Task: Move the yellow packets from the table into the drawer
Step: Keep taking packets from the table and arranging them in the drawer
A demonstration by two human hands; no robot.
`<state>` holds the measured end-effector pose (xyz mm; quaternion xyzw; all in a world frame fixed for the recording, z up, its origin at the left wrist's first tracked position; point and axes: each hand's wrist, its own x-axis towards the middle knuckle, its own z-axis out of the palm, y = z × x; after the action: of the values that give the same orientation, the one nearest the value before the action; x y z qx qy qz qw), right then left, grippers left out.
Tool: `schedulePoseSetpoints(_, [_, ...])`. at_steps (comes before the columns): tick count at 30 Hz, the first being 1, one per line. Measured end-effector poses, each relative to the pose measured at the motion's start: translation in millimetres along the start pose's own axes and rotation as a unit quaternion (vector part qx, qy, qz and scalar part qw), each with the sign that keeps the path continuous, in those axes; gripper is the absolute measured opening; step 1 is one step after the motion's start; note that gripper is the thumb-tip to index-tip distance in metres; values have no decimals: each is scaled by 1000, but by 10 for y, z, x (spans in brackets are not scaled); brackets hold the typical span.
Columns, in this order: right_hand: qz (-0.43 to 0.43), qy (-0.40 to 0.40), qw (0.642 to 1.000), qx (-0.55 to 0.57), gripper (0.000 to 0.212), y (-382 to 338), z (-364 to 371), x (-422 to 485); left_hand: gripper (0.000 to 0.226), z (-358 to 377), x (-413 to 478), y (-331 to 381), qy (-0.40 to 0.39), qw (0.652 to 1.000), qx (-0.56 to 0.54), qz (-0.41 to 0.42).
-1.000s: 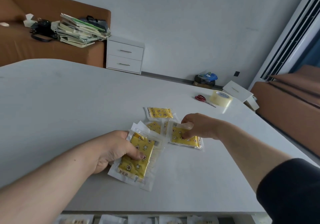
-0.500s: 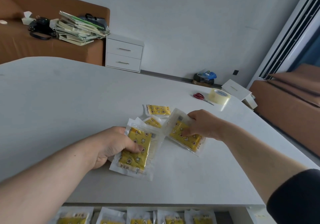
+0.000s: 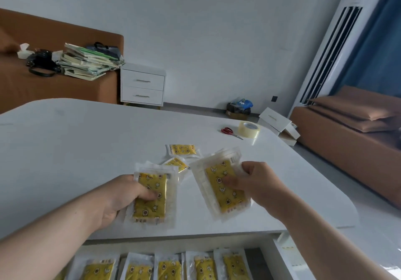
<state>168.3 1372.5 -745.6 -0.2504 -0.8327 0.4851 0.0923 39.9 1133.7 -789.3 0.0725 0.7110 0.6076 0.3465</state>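
My left hand (image 3: 121,199) grips a yellow packet (image 3: 152,201) with clear plastic edges, held just above the white table (image 3: 86,149) near its front edge. My right hand (image 3: 253,184) pinches a second yellow packet (image 3: 217,184), lifted off the table and tilted. Two more yellow packets lie on the table behind them: a far packet (image 3: 182,149) and a nearer one (image 3: 176,163), partly hidden by the held ones. Below the table's front edge, the open drawer (image 3: 256,256) holds a row of several yellow packets (image 3: 169,269).
Red scissors (image 3: 227,131) and a roll of clear tape (image 3: 249,129) lie at the table's far right. A white nightstand (image 3: 142,85), a brown sofa (image 3: 347,141) on the right and a tall air conditioner (image 3: 338,41) stand beyond the table.
My right hand has lifted its packet off the table and drawn it toward me. My left hand moved its packet nearer the front edge. More of the open drawer shows.
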Motion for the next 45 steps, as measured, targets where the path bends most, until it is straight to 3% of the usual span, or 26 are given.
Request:
schedulePoseSetpoints(7, [82,-27,987,135,20,26,39,-742,16,7,-792,-128,23,998,-55,-30])
schedulePoseSetpoints(10, [131,-41,976,170,20,187,105,-1023,25,-28,-1015,-372,33,996,-72,-48])
schedulePoseSetpoints(12, [156,-56,966,200,22,341,157,-1164,40,-48,-1122,-560,38,996,-64,-43])
schedulePoseSetpoints(18, [233,-116,945,199,23,752,322,-1336,118,-92,-1078,-1219,23,996,-28,-84])
schedulePoseSetpoints(19, [245,-116,943,193,23,808,355,-1334,115,-83,-1074,-1275,11,995,-23,-94])
schedulePoseSetpoints(22, [281,-119,936,176,26,949,478,-1286,47,-82,-1068,-1372,20,991,12,-134])
schedulePoseSetpoints(25, [303,-113,930,173,26,1044,629,-1171,46,-132,-927,-1420,22,986,31,-165])
schedulePoseSetpoints(30, [327,-120,928,136,28,1137,989,-880,22,-135,-708,-1443,48,982,52,-177])
schedulePoseSetpoints(36, [334,-125,929,101,35,1199,1374,-487,33,-110,-324,-1487,105,979,57,-168])
schedulePoseSetpoints(39, [326,-118,933,94,25,1180,1428,-356,47,-85,-198,-1545,133,973,90,-166])
schedulePoseSetpoints(45, [329,-117,934,77,24,1282,1582,-163,45,-126,-46,-1626,154,966,120,-170])
